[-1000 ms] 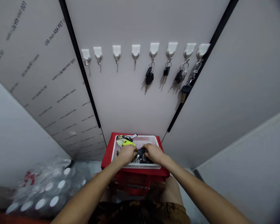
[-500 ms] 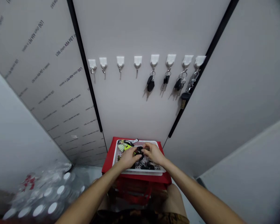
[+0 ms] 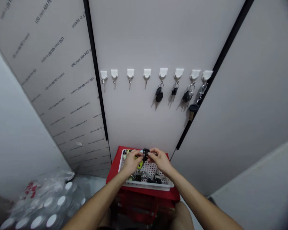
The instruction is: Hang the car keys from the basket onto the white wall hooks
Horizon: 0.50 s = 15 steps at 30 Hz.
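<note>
Over the white basket (image 3: 148, 186), my left hand (image 3: 132, 162) and my right hand (image 3: 160, 160) meet at a bunch of dark keys (image 3: 146, 153). Fingertips of both hands pinch it from either side, the left near what looks like its ring and the right at its black part. A yellow-green item (image 3: 140, 165) shows just under my left fingers; whether it is attached to the bunch I cannot tell. More dark keys (image 3: 156, 179) lie on the basket's perforated floor below my hands.
White hooks (image 3: 147, 73) run in a row along the pale panel. Key bunches (image 3: 159, 95) hang from the right-hand ones; several left ones hold nothing. The basket rests on a red surface (image 3: 114, 172). Bottles with white caps (image 3: 48, 202) stand in plastic at lower left.
Both hands have lifted the dark keys a little, toward the basket's far side. More of the basket's floor shows. The camera view has tilted up slightly.
</note>
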Tool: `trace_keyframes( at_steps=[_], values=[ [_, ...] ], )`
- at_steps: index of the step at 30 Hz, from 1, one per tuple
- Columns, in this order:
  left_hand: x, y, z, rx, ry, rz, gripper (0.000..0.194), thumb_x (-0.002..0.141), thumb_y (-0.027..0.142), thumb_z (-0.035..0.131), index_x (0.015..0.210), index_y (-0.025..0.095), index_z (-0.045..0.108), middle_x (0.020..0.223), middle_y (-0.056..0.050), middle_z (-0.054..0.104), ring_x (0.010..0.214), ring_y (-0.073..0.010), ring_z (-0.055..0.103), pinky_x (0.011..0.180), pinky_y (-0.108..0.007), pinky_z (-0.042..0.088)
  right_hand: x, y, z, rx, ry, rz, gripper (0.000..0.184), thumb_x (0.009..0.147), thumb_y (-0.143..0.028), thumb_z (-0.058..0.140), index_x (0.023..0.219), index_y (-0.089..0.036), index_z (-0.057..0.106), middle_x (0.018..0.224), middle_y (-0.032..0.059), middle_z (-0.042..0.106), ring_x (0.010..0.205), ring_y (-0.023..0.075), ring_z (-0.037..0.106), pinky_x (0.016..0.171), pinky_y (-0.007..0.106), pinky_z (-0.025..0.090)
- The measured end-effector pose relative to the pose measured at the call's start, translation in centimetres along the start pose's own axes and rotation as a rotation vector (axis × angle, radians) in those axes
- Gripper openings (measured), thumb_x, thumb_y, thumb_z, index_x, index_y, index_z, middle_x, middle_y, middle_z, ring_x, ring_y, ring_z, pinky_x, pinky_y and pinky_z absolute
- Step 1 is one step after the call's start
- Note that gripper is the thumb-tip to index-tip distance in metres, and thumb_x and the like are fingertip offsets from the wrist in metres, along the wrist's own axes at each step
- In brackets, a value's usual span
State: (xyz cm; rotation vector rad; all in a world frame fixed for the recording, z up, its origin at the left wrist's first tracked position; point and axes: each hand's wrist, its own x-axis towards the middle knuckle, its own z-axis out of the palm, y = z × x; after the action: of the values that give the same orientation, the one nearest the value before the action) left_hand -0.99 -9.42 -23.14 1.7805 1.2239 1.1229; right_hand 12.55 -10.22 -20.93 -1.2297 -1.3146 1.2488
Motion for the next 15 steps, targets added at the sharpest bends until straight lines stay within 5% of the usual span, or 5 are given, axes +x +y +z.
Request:
trace_keyframes(
  at_steps=[9, 15],
  values=[
    [0.0, 1.2, -0.5, 0.184, 0.088, 0.105, 0.014, 0.064, 0.02, 0.043, 0.067, 0.016, 0.056, 0.071, -0.001, 0.053, 0.069, -0.0105, 0.047, 0.064, -0.022, 0.036, -0.1, -0.5, 0.8, 0.134, 0.053, 0.008, 0.025, 0.053, -0.033, 0.054, 0.065, -0.015, 0.042, 0.052, -0.004, 0.051, 0.044, 0.0068, 0.048, 0.05, 0.023, 0.041],
    [1.7, 3.3, -2.6, 0.093, 0.01, 0.085, 0.019, 0.064, 0.022, 0.042, 0.062, 0.014, 0.058, 0.062, -0.002, 0.054, 0.06, -0.0101, 0.048, 0.057, -0.02, 0.036, 0.3, -1.4, -0.1, -0.25, 0.197, -0.238, 0.023, 0.058, -0.031, 0.049, 0.074, -0.014, 0.049, 0.073, 0.005, 0.056, 0.067, 0.0149, 0.052, 0.064, 0.03, 0.04]
  ],
)
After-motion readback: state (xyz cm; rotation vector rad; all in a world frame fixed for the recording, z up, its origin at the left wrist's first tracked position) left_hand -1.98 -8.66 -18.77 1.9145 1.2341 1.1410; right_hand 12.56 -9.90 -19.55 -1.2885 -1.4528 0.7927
